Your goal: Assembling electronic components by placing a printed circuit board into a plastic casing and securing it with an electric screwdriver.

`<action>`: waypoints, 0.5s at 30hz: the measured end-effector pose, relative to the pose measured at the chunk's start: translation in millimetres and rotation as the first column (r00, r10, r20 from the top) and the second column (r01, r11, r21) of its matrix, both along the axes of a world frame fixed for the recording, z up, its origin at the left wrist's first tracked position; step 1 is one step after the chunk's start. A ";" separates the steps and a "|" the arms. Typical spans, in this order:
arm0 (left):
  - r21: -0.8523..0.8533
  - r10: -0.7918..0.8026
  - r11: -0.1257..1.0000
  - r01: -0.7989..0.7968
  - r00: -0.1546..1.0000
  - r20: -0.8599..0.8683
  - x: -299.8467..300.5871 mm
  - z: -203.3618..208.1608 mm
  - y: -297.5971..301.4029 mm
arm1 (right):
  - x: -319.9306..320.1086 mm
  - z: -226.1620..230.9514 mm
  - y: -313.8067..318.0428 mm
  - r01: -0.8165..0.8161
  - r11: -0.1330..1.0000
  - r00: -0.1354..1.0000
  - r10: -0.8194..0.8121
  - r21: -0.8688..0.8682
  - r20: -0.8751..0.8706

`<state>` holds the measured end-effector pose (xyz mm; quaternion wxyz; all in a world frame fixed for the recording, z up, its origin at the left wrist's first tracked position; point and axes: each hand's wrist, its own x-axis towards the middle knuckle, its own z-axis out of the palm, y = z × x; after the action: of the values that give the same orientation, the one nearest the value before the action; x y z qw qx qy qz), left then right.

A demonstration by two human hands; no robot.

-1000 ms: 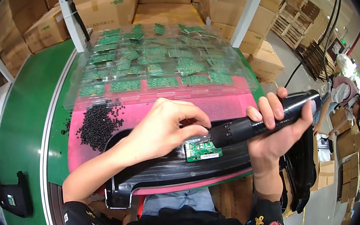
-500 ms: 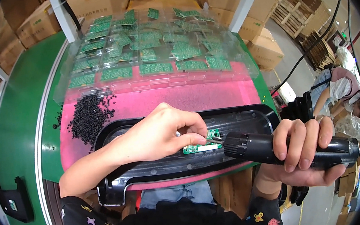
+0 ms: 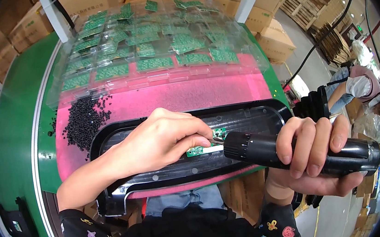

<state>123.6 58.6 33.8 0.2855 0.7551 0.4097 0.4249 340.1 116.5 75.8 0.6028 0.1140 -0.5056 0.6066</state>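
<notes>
My right hand (image 3: 314, 151) wraps round a black electric screwdriver (image 3: 253, 146), which lies almost level with its bit (image 3: 218, 140) toward the left. Thumb and forefinger of my left hand (image 3: 168, 134) pinch together at the tip of that bit; whatever is between them is too small and hidden to make out. Just below and behind these fingertips a green circuit board (image 3: 196, 152) rests inside a long black plastic housing (image 3: 159, 177). Part of the board is covered by my fingers and the screwdriver head.
Clear plastic trays (image 3: 158, 78) of green circuit boards fill the far side. A heap of small black screws (image 3: 84, 122) sits on the pink mat (image 3: 164, 95), at the left. Another black housing (image 3: 18, 224) is at far left. A person (image 3: 358, 84) is at the right.
Both hands and the screwdriver have shifted slightly left in the view, and the whole scene has moved a little up and left. The left fingertips remain at the bit.
</notes>
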 end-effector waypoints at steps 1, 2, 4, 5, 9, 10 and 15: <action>0.045 0.028 0.999 -0.027 0.999 -0.028 0.8 -1.1 -0.4 | 1.1 0.4 0.2 0.006 1.000 1.000 -0.006 0.004 0.029; 0.092 0.056 0.994 -0.051 0.997 -0.053 1.5 -1.6 -0.7 | 2.3 1.2 0.8 0.012 1.000 0.998 -0.012 0.009 0.058; 0.124 0.122 0.987 -0.106 0.985 -0.122 -0.3 1.4 -4.8 | 3.6 -0.4 10.7 0.028 0.998 0.979 -0.040 0.064 0.199; 0.162 0.187 0.974 -0.158 0.964 -0.187 -0.8 2.6 -6.0 | 5.5 -2.8 18.2 0.016 0.999 0.965 -0.027 0.045 0.262; 0.008 -0.041 0.999 0.048 0.924 -0.380 -3.9 -3.8 -0.5 | 3.9 -26.3 44.4 0.051 0.996 0.905 -0.015 -0.074 0.425; -0.040 -0.131 0.991 0.127 0.883 -0.450 -5.6 -6.1 0.3 | 2.4 -32.5 50.8 0.051 0.997 0.887 -0.021 -0.053 0.461; -0.120 -0.168 0.985 0.121 0.801 -0.575 -6.5 -10.8 -1.7 | -1.5 -44.6 59.6 0.066 0.996 0.861 -0.026 -0.060 0.507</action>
<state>117.2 57.0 23.0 0.2067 0.8663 0.4346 0.1340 338.6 176.1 31.3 0.4673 -0.0837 -0.6256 0.6191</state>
